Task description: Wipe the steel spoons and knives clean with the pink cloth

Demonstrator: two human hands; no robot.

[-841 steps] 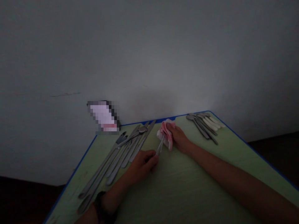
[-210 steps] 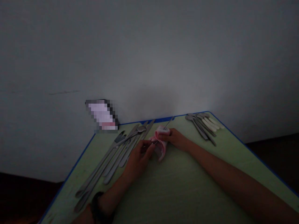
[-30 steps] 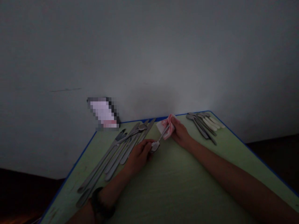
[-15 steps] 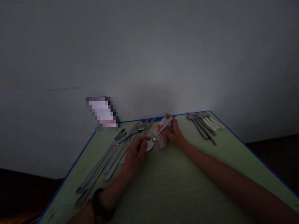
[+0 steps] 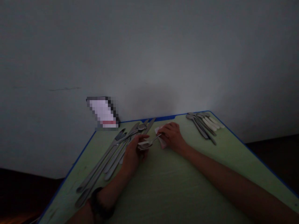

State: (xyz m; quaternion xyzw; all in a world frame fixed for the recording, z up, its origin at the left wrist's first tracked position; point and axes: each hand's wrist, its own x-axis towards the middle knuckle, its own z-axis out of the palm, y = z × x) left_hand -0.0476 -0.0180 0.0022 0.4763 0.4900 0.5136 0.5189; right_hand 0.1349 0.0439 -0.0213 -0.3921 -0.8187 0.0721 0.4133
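A metal spoon (image 5: 144, 145) is held between my two hands above the middle of the table, its bowl to the left. My left hand (image 5: 133, 152) is curled loosely about the bowl, with one finger stretched over it. The spoon's handle runs up into my right hand (image 5: 171, 135), whose fingers are closed on its end. A pink and white cloth (image 5: 161, 141) is bunched under that same hand, mostly hidden by it. Just beyond my left hand lie several long table knives (image 5: 112, 165), with another spoon (image 5: 141, 127) resting across them.
On the right side of the green, blue-edged table (image 5: 187, 186) lies a group of spoons (image 5: 198, 126) and white-handled cutlery (image 5: 210, 123). A blurred-out device (image 5: 102, 112) leans against the wall (image 5: 149, 56) at the back left corner.
Over the last second the cloth has folded down under my right hand, which now grips the spoon's handle end. The spoon's bowl has shifted left with my left hand, whose grip has loosened.
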